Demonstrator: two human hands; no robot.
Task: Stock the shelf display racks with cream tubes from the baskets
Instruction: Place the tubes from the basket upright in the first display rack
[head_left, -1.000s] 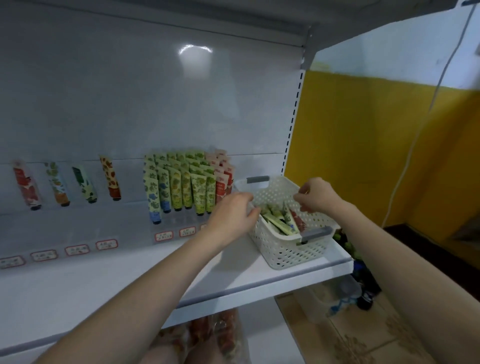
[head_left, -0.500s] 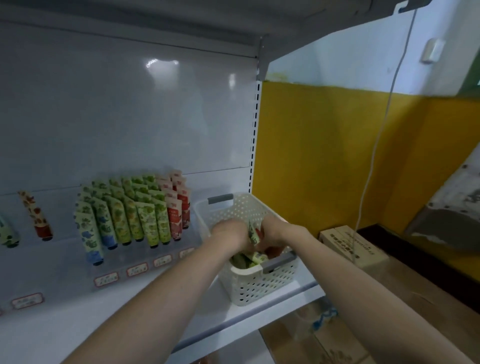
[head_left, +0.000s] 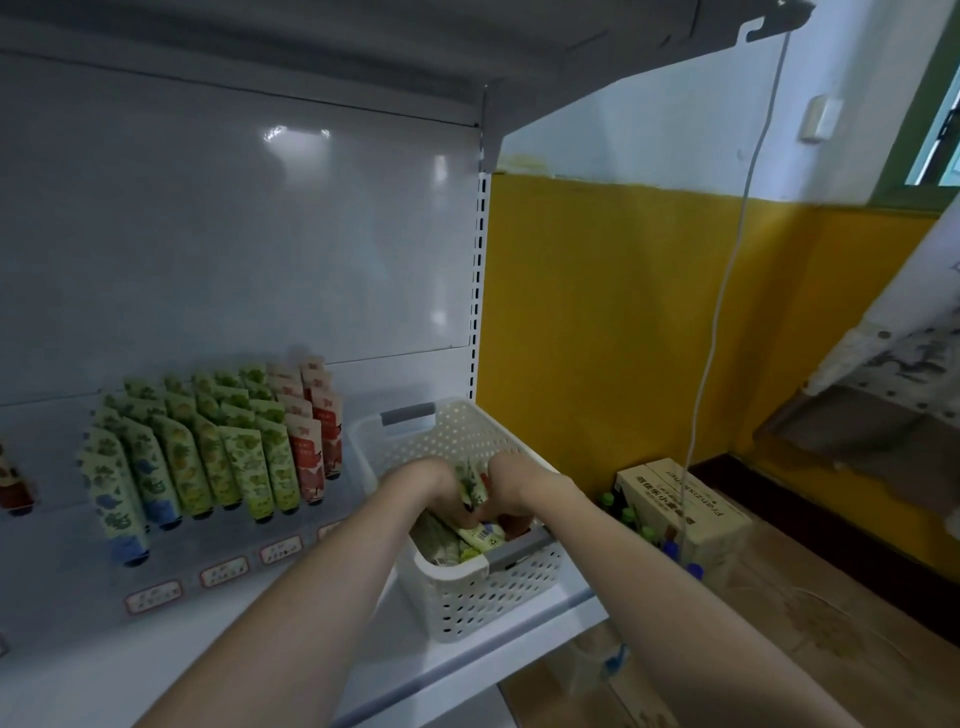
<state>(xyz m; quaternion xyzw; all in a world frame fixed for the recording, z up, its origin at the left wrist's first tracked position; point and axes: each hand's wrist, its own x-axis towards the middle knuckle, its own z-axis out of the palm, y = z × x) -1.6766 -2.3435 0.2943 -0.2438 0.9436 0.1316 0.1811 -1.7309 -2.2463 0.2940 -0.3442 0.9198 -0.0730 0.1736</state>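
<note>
A white perforated basket with grey handles stands at the right end of the white shelf. Loose green cream tubes lie inside it. Both hands reach down into the basket. My left hand and my right hand meet over the tubes and together grip a bunch of green tubes held upright between them. Left of the basket, a clear display rack holds rows of green, blue-capped and red tubes.
Price labels run along the rack's front. A single red tube hangs at the far left. A cardboard box and bottles sit on the floor to the right, by the yellow wall. A white cable hangs down.
Both hands went from the basket's rim down into it and closed round a bunch of tubes. The camera has swung right, so the rack now sits further left.
</note>
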